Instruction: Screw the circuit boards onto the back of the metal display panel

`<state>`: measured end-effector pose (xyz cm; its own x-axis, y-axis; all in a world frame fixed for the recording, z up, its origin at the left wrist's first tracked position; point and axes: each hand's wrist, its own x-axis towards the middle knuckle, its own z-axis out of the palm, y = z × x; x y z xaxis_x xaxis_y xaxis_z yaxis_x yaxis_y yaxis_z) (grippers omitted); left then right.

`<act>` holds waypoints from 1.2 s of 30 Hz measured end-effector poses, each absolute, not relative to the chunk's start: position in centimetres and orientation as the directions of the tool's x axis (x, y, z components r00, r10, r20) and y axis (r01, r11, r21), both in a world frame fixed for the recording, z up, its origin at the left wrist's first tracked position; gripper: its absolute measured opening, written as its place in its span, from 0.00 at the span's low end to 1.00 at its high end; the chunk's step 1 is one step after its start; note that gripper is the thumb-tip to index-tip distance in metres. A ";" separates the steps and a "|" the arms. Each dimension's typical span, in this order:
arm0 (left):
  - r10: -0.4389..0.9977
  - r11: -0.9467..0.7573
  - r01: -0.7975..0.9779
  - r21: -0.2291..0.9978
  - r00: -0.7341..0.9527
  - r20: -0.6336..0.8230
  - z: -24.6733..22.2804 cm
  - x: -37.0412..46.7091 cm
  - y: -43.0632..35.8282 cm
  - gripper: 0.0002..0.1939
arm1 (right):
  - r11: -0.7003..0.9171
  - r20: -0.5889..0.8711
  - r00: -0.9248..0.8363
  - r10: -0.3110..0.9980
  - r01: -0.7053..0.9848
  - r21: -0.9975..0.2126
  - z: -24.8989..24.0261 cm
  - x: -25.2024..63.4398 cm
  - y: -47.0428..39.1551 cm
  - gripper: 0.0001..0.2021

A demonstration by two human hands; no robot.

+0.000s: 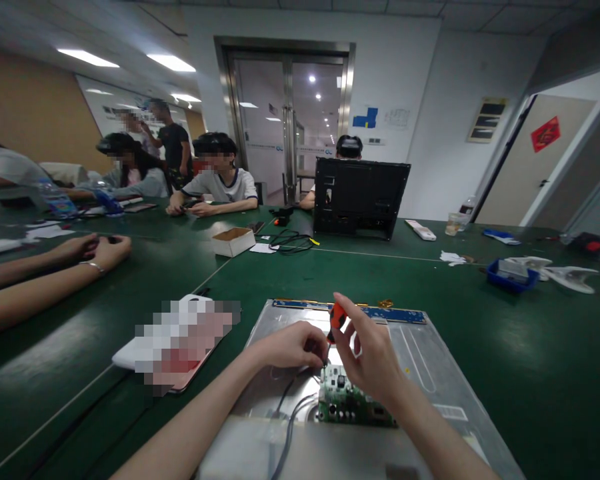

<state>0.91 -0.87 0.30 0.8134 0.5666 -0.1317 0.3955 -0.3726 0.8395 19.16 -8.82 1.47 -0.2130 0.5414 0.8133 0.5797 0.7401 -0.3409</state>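
My right hand point(369, 347) grips the orange and black handle of a screwdriver point(337, 317), which stands roughly upright with its tip pointing down. Close beside it, my left hand point(296, 345) has its fingers curled together at the top left corner of a green circuit board point(347, 399); what they pinch, if anything, is hidden. The board sits on the silver metal back of a display panel point(410, 360). Dark cables point(291, 427) run from near the board's left side down over the panel. A narrow blue board strip point(395, 313) lines the panel's far edge.
A white and pink blurred item point(180, 347) lies on the green table point(220, 427) at left. Another person's hands point(103, 252) are further left. Beyond stand a small box point(233, 241), a black monitor housing point(363, 199) and a blue tray point(512, 276). Several people sit around.
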 end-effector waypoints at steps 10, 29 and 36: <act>0.580 -0.379 0.413 0.828 0.803 -0.135 0.6 0.9 -0.9 0.02 | 0.728 0.829 -0.208 0.518 0.615 -0.301 1.7 19.3 -8.9 0.20; 0.576 -0.394 0.412 0.822 0.807 -0.128 0.7 1.0 -1.0 0.04 | 0.726 0.813 -0.210 0.543 0.604 -0.328 1.8 19.1 -9.1 0.24; 0.564 -0.391 0.401 0.828 0.816 -0.129 0.7 1.0 -1.0 0.02 | 0.701 0.833 -0.199 0.516 0.656 -0.278 1.9 19.2 -8.9 0.18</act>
